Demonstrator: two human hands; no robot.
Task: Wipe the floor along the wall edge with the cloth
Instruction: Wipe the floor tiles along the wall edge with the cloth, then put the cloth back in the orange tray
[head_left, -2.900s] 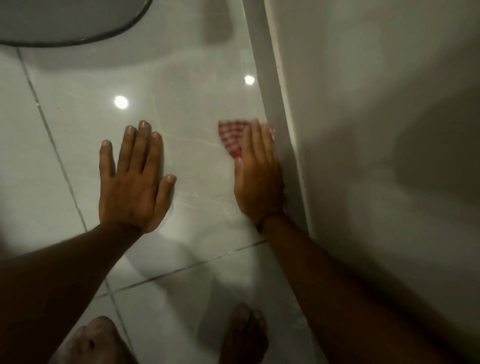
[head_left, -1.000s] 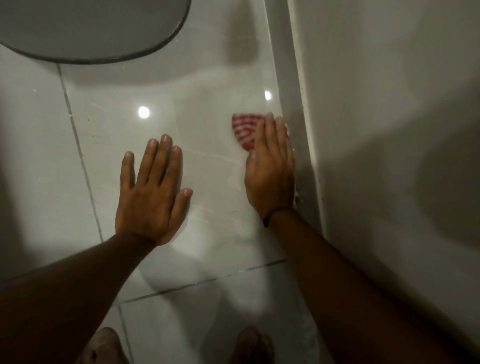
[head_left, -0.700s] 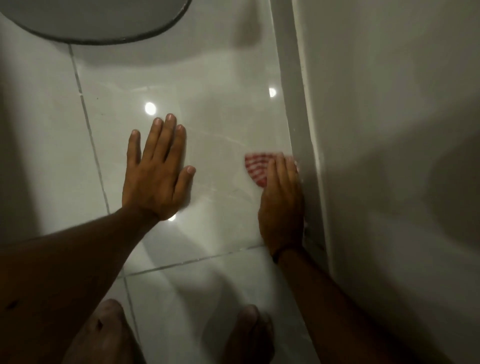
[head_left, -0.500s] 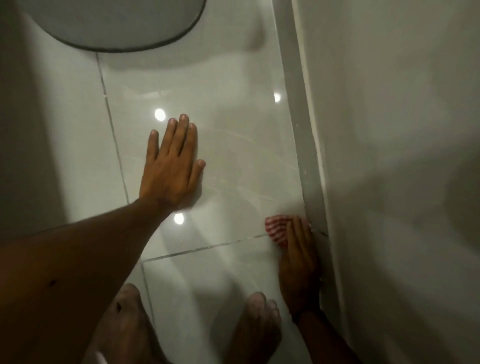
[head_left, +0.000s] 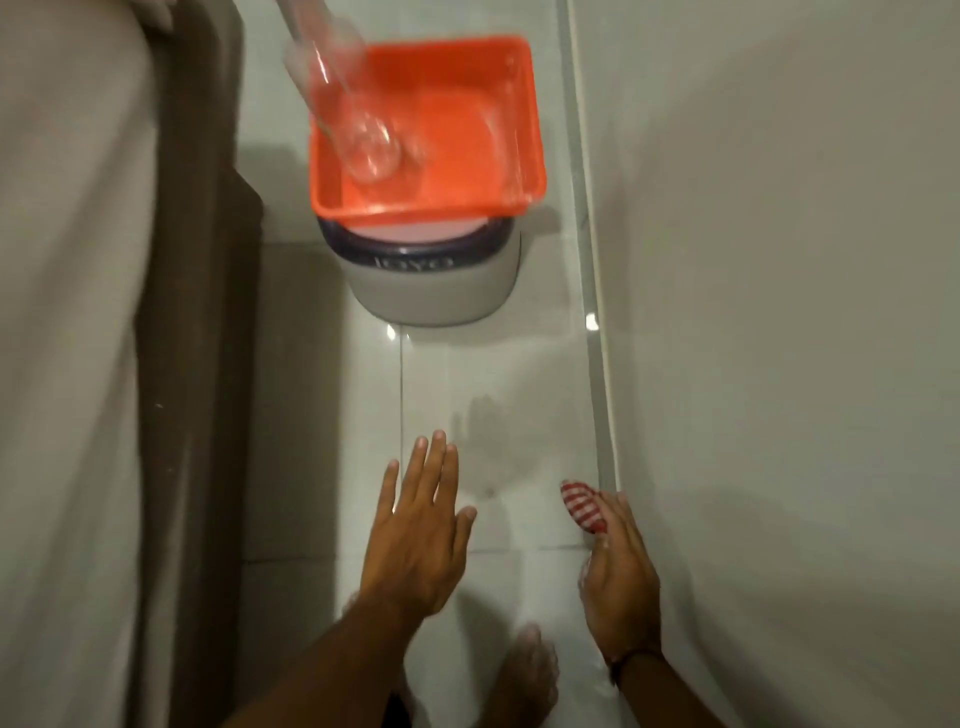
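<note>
Our right hand (head_left: 621, 577) presses the red checked cloth (head_left: 583, 506) flat on the floor (head_left: 498, 395), right beside the wall edge (head_left: 602, 415). Our left hand (head_left: 415, 535) is spread wide, empty. Past our fingers sits an orange tub (head_left: 431, 124).

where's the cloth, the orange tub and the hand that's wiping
cloth (head_left: 583, 505): head view, on the red-and-white part showing beyond the fingertips.
orange tub (head_left: 511, 109): head view, on its right inner wall.
right hand (head_left: 621, 582): head view, on the back of the hand, beside the wall edge.
</note>
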